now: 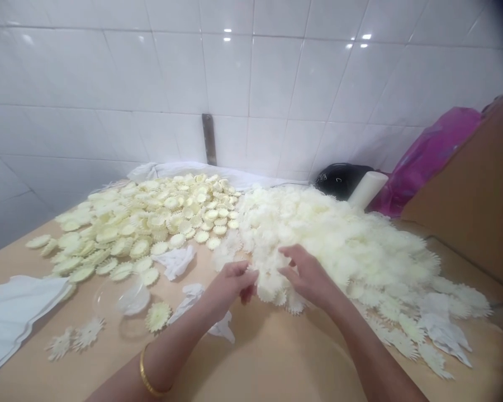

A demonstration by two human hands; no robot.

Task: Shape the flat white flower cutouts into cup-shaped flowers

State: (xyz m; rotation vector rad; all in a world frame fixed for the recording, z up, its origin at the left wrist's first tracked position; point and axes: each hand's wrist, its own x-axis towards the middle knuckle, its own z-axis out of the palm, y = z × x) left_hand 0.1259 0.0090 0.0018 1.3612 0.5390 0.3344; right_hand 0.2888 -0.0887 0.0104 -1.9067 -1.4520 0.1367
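My left hand, with a gold bangle on its wrist, is closed in a pinch at the near edge of a loose heap of thin, pale flower-shaped pieces. What its fingers hold, if anything, I cannot make out. At the same heap, my right hand has thumb and forefinger apart, with nothing visibly gripped between them. Left of the heap lies a pile of thicker, yellowish scalloped discs. A single yellow scalloped disc rests near my left forearm.
A small clear dish, crumpled white scraps and white sheets lie on the left of the table. Behind the heap are a white roll, a black item and a magenta bag. A brown board stands right.
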